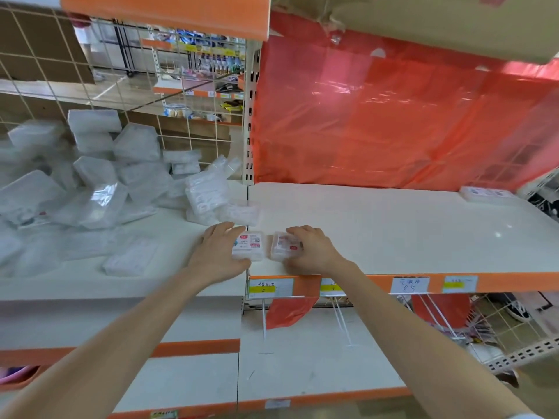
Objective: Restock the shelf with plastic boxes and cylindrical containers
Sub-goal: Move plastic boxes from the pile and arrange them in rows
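Both hands are down at the front lip of the white shelf (393, 231), each wrapped around a small clear plastic box. The left hand (222, 252) has fingers and thumb curled round the label-up box (248, 245), and the right hand (311, 252) grips the second box (284, 244) the same way. The two sit side by side, just apart, right above the price tags (263, 287) — the start of a tidy front row, I'd say (the jumbled pile (90, 189) in the left bay looks like the stock to draw from).
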Demonstrator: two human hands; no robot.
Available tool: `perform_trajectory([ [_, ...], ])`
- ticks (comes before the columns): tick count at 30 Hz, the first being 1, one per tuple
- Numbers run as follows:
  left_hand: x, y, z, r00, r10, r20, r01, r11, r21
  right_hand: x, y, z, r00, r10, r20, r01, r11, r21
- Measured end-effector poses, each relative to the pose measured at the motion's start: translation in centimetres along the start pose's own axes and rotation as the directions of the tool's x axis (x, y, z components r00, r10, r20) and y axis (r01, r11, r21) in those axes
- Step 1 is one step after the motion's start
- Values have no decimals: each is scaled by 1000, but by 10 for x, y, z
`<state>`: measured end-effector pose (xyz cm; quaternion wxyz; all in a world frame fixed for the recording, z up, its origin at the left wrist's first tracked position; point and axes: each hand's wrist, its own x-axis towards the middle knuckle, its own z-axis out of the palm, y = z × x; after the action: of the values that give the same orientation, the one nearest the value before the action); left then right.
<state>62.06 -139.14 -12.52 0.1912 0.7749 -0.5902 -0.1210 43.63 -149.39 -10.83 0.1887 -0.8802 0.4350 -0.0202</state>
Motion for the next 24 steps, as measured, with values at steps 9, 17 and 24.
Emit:
perform_trajectory([
  [9,0,43,-4,973,139,-184,-187,943,-277,-2,-47,-25,929,333,162,-233,187,954],
  [17,13,42,-14,982,-66,-175,-40,839,-542,-6,-50,-19,947,313,65,-226,514,827],
  [24,23,32,-20,995,-90,49,95,624,-775,-14,-35,-7,935,-224,-274,289,930,228],
])
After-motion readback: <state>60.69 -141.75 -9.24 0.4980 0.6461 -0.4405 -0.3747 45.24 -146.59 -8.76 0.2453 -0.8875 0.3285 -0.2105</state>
